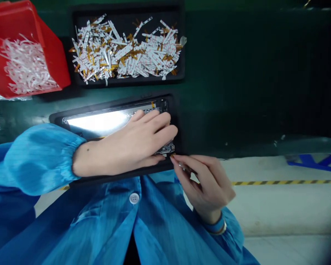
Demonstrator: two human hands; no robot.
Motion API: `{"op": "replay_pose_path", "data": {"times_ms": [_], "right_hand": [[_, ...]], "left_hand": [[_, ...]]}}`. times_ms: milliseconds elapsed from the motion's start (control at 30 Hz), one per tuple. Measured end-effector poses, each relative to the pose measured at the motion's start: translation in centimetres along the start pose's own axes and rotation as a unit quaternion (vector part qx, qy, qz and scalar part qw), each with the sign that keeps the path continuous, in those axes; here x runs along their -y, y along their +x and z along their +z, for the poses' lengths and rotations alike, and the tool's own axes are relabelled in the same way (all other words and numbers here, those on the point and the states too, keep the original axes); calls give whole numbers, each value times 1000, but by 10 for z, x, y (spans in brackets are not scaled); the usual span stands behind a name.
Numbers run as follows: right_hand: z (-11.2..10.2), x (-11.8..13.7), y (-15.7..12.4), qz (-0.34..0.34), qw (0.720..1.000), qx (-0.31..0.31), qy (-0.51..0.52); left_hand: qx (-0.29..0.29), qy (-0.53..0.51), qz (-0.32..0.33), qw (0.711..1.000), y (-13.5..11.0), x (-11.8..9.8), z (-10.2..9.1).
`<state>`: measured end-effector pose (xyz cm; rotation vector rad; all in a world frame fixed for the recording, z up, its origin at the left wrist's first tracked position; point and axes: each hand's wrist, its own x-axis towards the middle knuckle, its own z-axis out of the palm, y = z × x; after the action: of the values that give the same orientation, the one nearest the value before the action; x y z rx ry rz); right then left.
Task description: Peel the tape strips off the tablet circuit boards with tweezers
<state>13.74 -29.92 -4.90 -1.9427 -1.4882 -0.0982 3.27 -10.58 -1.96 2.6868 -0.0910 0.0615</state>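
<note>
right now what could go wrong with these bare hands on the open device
The bare left hand lies pressed across the exposed circuit board, so skin oils or too much pressure could harm its small parts. The right hand pinches a tiny orange piece right at the edge of the black tray, where it might slip and drop out of sight.

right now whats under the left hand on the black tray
The left hand lies over an open phone body in a black tray. Circuit board shows past the fingertips; whatever lies under the palm and fingers is covered.
</note>
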Motion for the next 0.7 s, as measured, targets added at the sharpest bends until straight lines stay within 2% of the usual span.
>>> {"op": "replay_pose_path", "data": {"times_ms": [133, 200, 333, 467, 567, 700], "right_hand": [[5, -9, -2, -46, 999, -17, -2], [6, -14, -1, -99, 995, -29, -10], [0, -22, 5, -202, 979, 13, -21], [-7, -21, 12, -200, 978, 64, -12], [-7, -19, 15, -189, 980, 65, -5], [-6, -15, 18, -175, 983, 63, -7]], "left_hand": [[-6, -18, -20, 1000, 5, 2, 3], [-6, -40, -28, 999, 5, 3, 2], [-2, -82, -36, 996, 0, 7, -5], [-29, -82, -55, 995, -9, 11, -14], [-43, -67, -65, 995, -15, 12, -18], [-29, -42, -58, 997, -23, 9, -20]]}}
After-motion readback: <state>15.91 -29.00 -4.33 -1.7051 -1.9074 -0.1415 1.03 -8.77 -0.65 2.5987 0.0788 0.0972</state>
